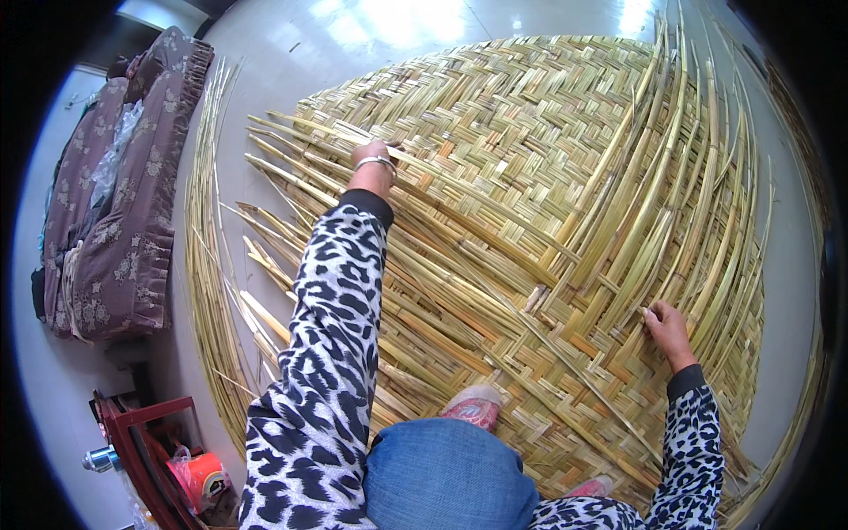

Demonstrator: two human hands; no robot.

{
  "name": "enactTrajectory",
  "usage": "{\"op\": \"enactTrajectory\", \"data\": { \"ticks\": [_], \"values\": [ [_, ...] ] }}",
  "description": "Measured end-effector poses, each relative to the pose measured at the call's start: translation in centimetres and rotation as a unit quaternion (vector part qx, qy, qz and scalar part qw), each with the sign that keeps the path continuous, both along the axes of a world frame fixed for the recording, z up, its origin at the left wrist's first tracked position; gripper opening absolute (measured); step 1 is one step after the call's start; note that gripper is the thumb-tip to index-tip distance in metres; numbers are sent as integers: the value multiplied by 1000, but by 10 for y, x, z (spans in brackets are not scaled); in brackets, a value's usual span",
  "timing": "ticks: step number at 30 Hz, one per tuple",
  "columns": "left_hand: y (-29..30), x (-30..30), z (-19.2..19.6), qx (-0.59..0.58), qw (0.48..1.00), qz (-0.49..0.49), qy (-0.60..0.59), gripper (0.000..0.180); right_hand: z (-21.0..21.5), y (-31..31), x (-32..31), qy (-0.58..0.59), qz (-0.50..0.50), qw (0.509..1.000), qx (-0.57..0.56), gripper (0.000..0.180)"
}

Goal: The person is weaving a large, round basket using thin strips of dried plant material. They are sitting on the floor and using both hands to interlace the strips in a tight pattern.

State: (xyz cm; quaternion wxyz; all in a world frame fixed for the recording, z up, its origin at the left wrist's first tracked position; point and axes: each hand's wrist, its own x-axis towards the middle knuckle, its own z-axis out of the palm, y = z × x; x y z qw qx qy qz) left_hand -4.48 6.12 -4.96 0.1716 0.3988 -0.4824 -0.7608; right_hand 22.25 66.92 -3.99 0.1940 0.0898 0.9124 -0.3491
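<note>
Leopard-print sleeves, silver bangle, denim

Woven mat fills most of floor; flat, hands pass over it freely. Loose strips rise along right edge, blocking sideways reach there. Strip ends fan out at left edge, loose bundle beside them. Bare floor beyond mat top. Sofa and red rack well left, apart from mat.

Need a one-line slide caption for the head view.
Both hands, left hand and right hand, press on loose reed strips of a large woven mat on the floor.
</note>
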Motion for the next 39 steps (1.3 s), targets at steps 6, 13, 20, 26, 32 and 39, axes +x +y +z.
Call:
{"op": "enactTrajectory", "data": {
  "ticks": [6, 13, 20, 26, 32, 39],
  "values": [
    [-15, -12, 16, -203, 969, 31, -140, 47, 14, -15, -2, 35, 31, 998, 51, 27],
    [111, 63, 10, -750, 587, -306, 0, 36, 15, -20, -2, 109, 95, 983, 115, 37],
    [236, 122, 56, -767, 218, -597, -91, 40, 21, -22, -12, -16, 65, 990, 126, 31],
    [260, 119, 34, -603, 373, -705, 5, 39, 34, -31, -17, -36, 61, 988, 135, 28],
    [243, 142, 39, -587, 338, -736, 22, 38, 45, -41, 7, -34, 117, 986, 112, 27],
    [264, 140, 44, -665, 208, -715, -56, 37, 51, -60, 12, -50, 169, 957, 231, 17]
  ]
}}
